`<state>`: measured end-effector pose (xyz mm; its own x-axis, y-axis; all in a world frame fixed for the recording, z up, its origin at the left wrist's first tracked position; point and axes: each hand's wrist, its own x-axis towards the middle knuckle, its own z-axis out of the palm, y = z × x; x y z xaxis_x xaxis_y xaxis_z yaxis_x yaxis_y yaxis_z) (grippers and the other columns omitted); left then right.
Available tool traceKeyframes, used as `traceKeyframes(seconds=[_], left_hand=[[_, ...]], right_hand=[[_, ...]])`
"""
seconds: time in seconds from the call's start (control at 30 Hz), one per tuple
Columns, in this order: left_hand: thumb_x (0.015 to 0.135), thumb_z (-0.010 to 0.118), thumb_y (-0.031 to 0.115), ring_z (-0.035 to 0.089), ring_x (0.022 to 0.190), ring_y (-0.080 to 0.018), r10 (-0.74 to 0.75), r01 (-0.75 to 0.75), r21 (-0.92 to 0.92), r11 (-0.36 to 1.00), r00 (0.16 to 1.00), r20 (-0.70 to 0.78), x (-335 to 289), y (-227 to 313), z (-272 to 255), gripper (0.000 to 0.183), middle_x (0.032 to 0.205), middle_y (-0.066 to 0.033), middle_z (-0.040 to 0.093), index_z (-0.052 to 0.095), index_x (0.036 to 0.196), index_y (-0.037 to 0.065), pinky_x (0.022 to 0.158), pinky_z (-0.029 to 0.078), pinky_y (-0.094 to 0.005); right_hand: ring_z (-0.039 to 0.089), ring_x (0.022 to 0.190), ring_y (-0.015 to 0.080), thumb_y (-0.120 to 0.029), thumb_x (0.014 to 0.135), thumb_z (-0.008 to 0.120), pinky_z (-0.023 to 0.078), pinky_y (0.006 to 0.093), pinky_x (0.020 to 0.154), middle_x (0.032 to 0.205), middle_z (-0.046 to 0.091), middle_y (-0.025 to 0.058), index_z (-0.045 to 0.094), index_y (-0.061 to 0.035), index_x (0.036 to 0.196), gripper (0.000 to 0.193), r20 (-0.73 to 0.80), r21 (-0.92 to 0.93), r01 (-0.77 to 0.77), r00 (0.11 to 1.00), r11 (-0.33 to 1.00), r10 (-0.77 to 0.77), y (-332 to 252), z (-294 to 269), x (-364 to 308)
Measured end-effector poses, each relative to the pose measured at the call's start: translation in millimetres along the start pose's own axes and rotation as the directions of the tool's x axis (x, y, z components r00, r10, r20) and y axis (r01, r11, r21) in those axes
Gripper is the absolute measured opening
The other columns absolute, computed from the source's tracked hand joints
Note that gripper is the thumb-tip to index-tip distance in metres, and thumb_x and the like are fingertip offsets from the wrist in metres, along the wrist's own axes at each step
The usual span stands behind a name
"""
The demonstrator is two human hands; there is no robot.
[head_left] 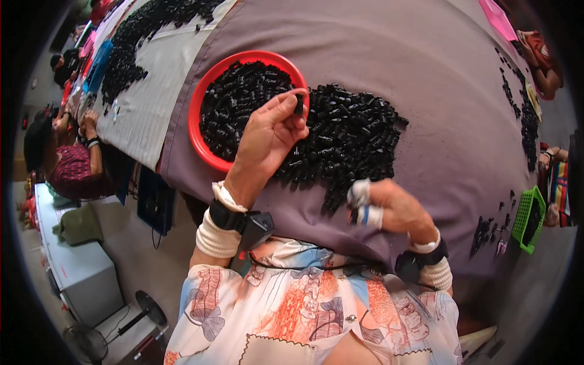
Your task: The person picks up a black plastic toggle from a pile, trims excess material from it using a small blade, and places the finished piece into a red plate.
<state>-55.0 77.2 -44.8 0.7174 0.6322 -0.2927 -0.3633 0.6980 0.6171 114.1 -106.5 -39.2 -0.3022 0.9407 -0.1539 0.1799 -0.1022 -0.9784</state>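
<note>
My left hand (272,131) is raised over the right rim of a red round basin (196,125), pinching a small black cylindrical piece (298,104) between thumb and forefinger. Many similar glossy black pieces fill the basin. Beside it, a loose pile of black pieces (350,131) spreads over the mauve cloth (450,131). At the pile's near edge is my right hand (398,208), its fingers closed together and their tips wrapped in white and blue coverings. Whatever those fingertips may hold is too small and blurred to name.
A second cloth-covered table (152,109) at the left bears another black heap (131,52) and a blue tray (99,66); a person in a patterned top (76,167) works there. At right, a green basket (527,219) stands near scattered pieces and other people. Fans (149,309) stand lower left.
</note>
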Motion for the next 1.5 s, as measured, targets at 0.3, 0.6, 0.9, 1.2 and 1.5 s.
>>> traceKeyframes(seconds=[0.3,0.6,0.9,1.2,1.5], left_hand=[[0.09,0.052,0.012,0.056,0.07,-0.0108,-0.107,0.106,0.011,0.994,0.987,0.116,-8,-13,20,0.022,0.084,-0.0066,0.059,0.055,0.109,0.0,0.066,0.048,-0.0266],[0.091,0.051,0.013,0.056,0.071,-0.0132,-0.186,0.201,-0.102,0.974,0.973,0.139,-2,-26,16,0.021,0.085,-0.008,0.059,0.054,0.108,0.001,0.063,0.047,-0.0282],[0.091,0.05,0.012,0.058,0.073,-0.013,-0.217,0.237,-0.115,0.965,0.962,0.164,1,-32,22,0.02,0.087,-0.0082,0.06,0.054,0.107,0.001,0.064,0.049,-0.0278],[0.091,0.049,0.012,0.058,0.078,-0.0112,-0.241,0.251,-0.061,0.966,0.962,0.129,4,-39,26,0.021,0.089,-0.0063,0.06,0.054,0.109,0.001,0.07,0.051,-0.0272],[0.091,0.05,0.012,0.059,0.083,-0.0116,-0.221,0.224,-0.004,0.975,0.966,0.133,3,-39,34,0.023,0.095,-0.0067,0.061,0.054,0.11,0.0,0.075,0.049,-0.0281]], right_hand=[[0.05,0.054,0.011,-0.017,0.083,0.055,0.04,0.0249,0.051,0.061,0.052,0.0031,0.058,-0.0023,0.092,0.017,-0.407,-0.012,-0.088,0.91,0.996,0.076,-18,-33,49],[0.047,0.052,0.0058,-0.012,0.083,0.052,0.038,0.021,0.045,0.061,0.05,-0.0009,0.058,-0.0032,0.088,0.012,-0.467,0.151,-0.011,0.881,0.989,0.081,-3,-33,57],[0.047,0.044,0.0075,-0.021,0.075,0.065,0.037,0.023,0.04,0.06,0.052,0.0015,0.056,-0.0017,0.083,0.023,-0.399,0.167,-0.056,0.909,0.984,0.119,0,-34,54],[0.046,0.054,0.0122,-0.029,0.068,0.072,0.04,0.0283,0.051,0.061,0.053,0.0044,0.056,-0.0019,0.08,0.034,-0.408,0.064,-0.071,0.908,0.995,0.091,-3,-37,52],[0.047,0.054,0.0146,-0.029,0.067,0.073,0.04,0.0297,0.052,0.06,0.052,0.0062,0.057,-0.0013,0.079,0.034,-0.429,-0.02,-0.073,0.902,0.997,0.058,1,-40,52]])
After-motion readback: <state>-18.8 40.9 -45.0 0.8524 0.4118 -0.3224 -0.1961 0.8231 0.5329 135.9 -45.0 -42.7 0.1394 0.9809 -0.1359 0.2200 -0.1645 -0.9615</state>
